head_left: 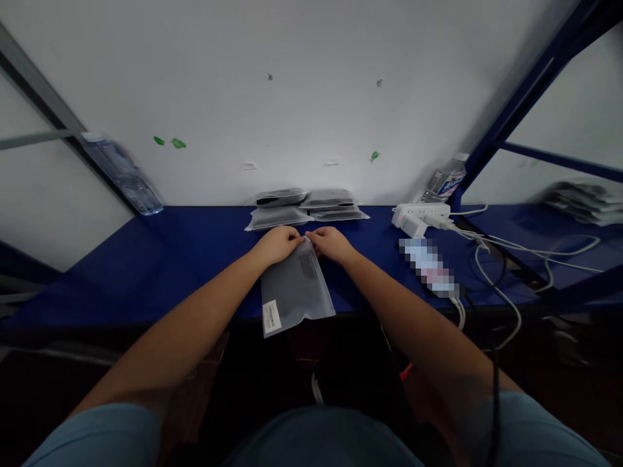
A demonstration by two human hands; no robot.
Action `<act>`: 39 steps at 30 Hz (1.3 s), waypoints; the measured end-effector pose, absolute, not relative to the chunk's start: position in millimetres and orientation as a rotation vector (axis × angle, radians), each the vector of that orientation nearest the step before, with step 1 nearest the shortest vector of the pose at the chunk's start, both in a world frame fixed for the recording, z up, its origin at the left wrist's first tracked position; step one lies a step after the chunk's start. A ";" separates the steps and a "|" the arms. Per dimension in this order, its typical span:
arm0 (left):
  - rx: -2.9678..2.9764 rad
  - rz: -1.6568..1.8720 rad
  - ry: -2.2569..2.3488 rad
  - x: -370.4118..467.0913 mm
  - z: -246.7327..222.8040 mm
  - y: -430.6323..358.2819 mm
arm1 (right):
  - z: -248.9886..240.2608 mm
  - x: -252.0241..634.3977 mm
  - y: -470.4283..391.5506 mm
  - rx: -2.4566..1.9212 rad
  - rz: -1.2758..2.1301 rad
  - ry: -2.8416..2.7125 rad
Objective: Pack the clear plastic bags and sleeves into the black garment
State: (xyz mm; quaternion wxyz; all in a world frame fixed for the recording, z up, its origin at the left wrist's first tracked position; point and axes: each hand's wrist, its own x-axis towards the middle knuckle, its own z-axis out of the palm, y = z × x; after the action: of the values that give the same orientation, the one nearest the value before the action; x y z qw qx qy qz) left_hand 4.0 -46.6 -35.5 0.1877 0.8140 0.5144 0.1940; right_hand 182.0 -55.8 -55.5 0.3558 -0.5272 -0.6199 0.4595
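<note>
A frosted plastic bag (pixel 294 288) with a white label at its lower left corner lies at the front of the blue table, its near end reaching over the edge. My left hand (pixel 281 244) pinches the bag's far end near the upper corner. Close beside it, my right hand (pixel 331 244) has its fingers closed on the same end, at the right corner. Just beyond both hands, several similar flat bags (pixel 280 216) lie in two piles against the wall.
On the blue table (pixel 117 266), a power strip (pixel 426 211) with cables and a phone (pixel 431 267) are at the right. Bottles stand at the back left (pixel 124 174) and back right (pixel 445 178). More bags (pixel 586 201) lie far right.
</note>
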 end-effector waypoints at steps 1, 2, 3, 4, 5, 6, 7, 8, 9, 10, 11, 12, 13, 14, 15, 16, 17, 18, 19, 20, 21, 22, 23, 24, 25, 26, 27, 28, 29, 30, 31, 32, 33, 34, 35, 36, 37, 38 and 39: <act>2.282 0.555 1.461 3.2 -35.9 -45.1 | -55.1 182.4 -56.0 -1.380 1.187 -1.627; 2.274 0.566 1.467 2.7 -36.1 -43.9 | -54.8 182.6 -56.3 -1.392 1.176 -1.650; 2.263 0.582 1.466 2.6 -36.3 -43.2 | -54.5 182.6 -56.7 -1.394 1.161 -1.667; 2.252 0.601 1.456 2.7 -36.4 -42.8 | -54.4 182.3 -57.1 -1.390 1.150 -1.677; 2.240 0.618 1.444 3.2 -36.5 -42.9 | -54.3 181.8 -57.6 -1.381 1.146 -1.682; 2.227 0.633 1.436 3.7 -36.6 -43.2 | -54.3 181.2 -58.0 -1.376 1.146 -1.682; 2.214 0.648 1.431 4.4 -36.7 -43.6 | -54.2 180.6 -58.3 -1.372 1.149 -1.680; 2.202 0.663 1.431 5.0 -36.8 -44.2 | -54.0 180.0 -58.7 -1.367 1.154 -1.674; 2.192 0.680 1.436 5.6 -36.9 -44.8 | -53.8 179.6 -59.1 -1.360 1.161 -1.667; 2.183 0.696 1.445 6.1 -36.8 -45.4 | -53.6 179.4 -59.4 -1.351 1.169 -1.664; 2.176 0.710 1.454 6.5 -36.5 -45.9 | -53.4 179.3 -59.7 -1.339 1.178 -1.663; 2.170 0.718 1.465 6.7 -36.0 -46.3 | -53.1 179.3 -60.1 -1.326 1.188 -1.666; 2.167 0.723 1.480 6.8 -35.4 -46.4 | -52.8 179.4 -60.5 -1.312 1.196 -1.669; 2.165 0.729 1.497 6.6 -34.6 -46.5 | -52.5 179.5 -60.9 -1.302 1.204 -1.670; 2.164 0.735 1.513 6.1 -33.8 -46.3 | -52.1 179.5 -61.4 -1.296 1.212 -1.670; 2.161 0.742 1.526 5.3 -33.0 -46.0 | -51.6 179.4 -62.0 -1.291 1.223 -1.670; 2.157 0.752 1.539 4.3 -32.2 -45.5 | -51.0 179.2 -62.7 -1.288 1.236 -1.670; 2.152 0.762 1.549 3.0 -31.7 -45.0 | -50.3 178.8 -63.5 -1.284 1.251 -1.674; 2.146 0.771 1.554 1.7 -31.3 -44.4 | -49.4 178.3 -64.3 -1.284 1.263 -1.678; 2.141 0.780 1.555 0.3 -31.1 -43.8 | -48.5 177.8 -65.2 -1.284 1.274 -1.683; 2.138 0.788 1.554 -1.1 -31.1 -43.3 | -47.5 177.2 -66.0 -1.281 1.281 -1.690; 2.141 0.798 1.549 -2.3 -31.4 -42.7 | -46.6 176.7 -66.8 -1.279 1.287 -1.695; 2.148 0.806 1.543 -3.2 -31.7 -42.2 | -45.8 176.2 -67.4 -1.277 1.291 -1.699; 2.158 0.811 1.536 -4.0 -32.2 -41.7 | -45.1 175.7 -68.1 -1.275 1.293 -1.702; 2.166 0.816 1.530 -4.4 -32.7 -41.2 | -44.6 175.4 -68.6 -1.277 1.293 -1.705; 2.168 0.816 1.520 -4.5 -33.3 -40.8 | -44.5 175.3 -69.0 -1.281 1.288 -1.711; 2.162 0.813 1.506 -4.3 -33.9 -40.5 | -44.6 175.2 -69.3 -1.289 1.277 -1.721; 2.150 0.810 1.490 -3.8 -34.4 -40.4 | -45.1 175.4 -69.4 -1.299 1.262 -1.734; 2.135 0.808 1.476 -3.0 -35.0 -40.5 | -45.8 175.6 -69.4 -1.307 1.247 -1.749; 2.121 0.808 1.470 -1.9 -35.4 -40.8 | -46.7 175.9 -69.2 -1.310 1.232 -1.765; 2.111 0.811 1.473 -0.8 -35.7 -41.2 | -47.6 176.3 -68.8 -1.311 1.221 -1.782; 2.105 0.817 1.486 0.4 -35.9 -41.8 | -48.4 176.6 -68.4 -1.310 1.213 -1.797; 2.104 0.828 1.504 1.5 -35.8 -42.4 | -49.0 176.9 -68.0 -1.307 1.210 -1.809; 2.104 0.839 1.522 2.3 -35.5 -42.9 | -49.2 177.1 -67.8 -1.304 1.212 -1.817; 2.104 0.852 1.536 2.7 -34.9 -43.2 | -48.9 177.2 -67.8 -1.303 1.219 -1.821; 2.107 0.866 1.547 2.5 -34.0 -43.2 | -48.2 177.1 -68.3 -1.303 1.231 -1.821; 2.110 0.883 1.560 1.6 -32.8 -42.8 | -47.2 176.8 -69.4 -1.301 1.250 -1.821; 2.112 0.903 1.578 0.1 -31.5 -42.1 | -45.9 176.3 -71.0 -1.295 1.276 -1.825; 2.109 0.928 1.602 -2.1 -30.2 -41.0 | -44.4 175.8 -73.1 -1.282 1.306 -1.833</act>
State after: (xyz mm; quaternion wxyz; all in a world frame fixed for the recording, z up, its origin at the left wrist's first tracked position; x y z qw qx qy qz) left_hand -2.1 -41.0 -30.2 0.1668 0.7411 0.5627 0.3261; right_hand 175.8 -73.1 -44.4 0.2722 -0.4764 -0.6808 0.4853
